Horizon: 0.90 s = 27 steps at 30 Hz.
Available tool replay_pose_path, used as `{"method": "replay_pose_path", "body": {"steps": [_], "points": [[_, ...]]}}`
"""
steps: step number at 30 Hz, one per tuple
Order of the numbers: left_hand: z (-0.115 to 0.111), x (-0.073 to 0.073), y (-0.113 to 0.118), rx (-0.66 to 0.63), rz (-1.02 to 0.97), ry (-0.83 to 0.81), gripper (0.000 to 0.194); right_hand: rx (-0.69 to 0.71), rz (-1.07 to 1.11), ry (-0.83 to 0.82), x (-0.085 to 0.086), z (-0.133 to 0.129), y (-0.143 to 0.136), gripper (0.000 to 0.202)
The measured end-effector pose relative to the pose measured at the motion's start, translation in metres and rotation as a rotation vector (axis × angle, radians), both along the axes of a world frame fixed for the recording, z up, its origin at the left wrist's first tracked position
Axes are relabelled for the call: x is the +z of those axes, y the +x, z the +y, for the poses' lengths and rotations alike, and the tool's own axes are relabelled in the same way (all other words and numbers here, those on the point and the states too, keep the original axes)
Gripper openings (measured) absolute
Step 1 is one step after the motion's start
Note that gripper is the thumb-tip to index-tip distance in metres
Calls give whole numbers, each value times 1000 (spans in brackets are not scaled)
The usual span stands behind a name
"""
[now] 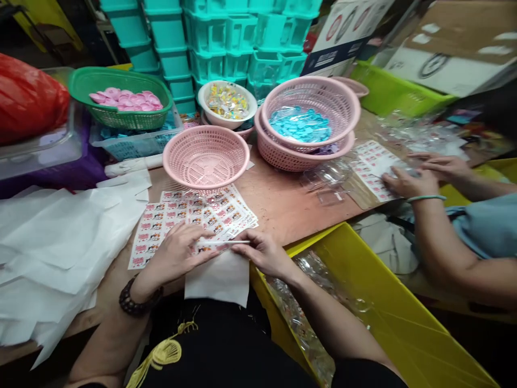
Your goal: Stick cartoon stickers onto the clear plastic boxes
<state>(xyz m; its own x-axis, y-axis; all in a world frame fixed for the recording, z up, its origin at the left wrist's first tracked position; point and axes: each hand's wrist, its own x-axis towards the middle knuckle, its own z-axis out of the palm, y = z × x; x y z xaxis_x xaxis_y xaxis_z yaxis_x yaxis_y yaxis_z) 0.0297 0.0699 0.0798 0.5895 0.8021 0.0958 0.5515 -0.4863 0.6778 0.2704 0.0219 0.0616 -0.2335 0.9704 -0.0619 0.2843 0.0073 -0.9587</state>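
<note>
Lg yellow bin (388,302) by the R forearm, clear plastic pkgs (302,312) inside. Teal containers (218,37), stacked in cols at the back. Lime bin (404,91) back R, w/ a cardboard box (444,48) above it. Stacked pink baskets (278,156) R of ctr: top one has blue pcs (299,125) + clear plastic; purple bits show in the lower. Green basket (121,117) back L w/ pink pcs (127,100), over a clear tub (137,144) w/ blue contents. Single pink basket (205,157) mid-table, slotted base showing, behind the sticker sheets (161,221). White bowl (205,102) w/ yellow/multicolor wrapped bits.

R hand (269,252) pinches one end of a thin white-edged pc (232,242), thumb vs. fingers; pc is held up over the sheets' near edge. L hand (177,253) at its other end, index + thumb apart; can't tell if they grip it. Co-worker's hands (412,178) far R, near another sheet.
</note>
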Motion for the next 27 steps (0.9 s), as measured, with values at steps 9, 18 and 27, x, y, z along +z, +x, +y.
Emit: {"method": "replay_pose_path", "body": {"steps": [9, 18, 27], "points": [[0, -17, -15, 98, 50, -500, 48, -829, -706, 234, 9, 44, 178, 20], [-12, -22, -54, 315, -113, -632, 50, -1088, -442, 294, 0, 38, 206, 13], [-35, -8, -82, 89, -145, -251, 25, -384, 321, -381, -47, 50, -34, 39]]}}
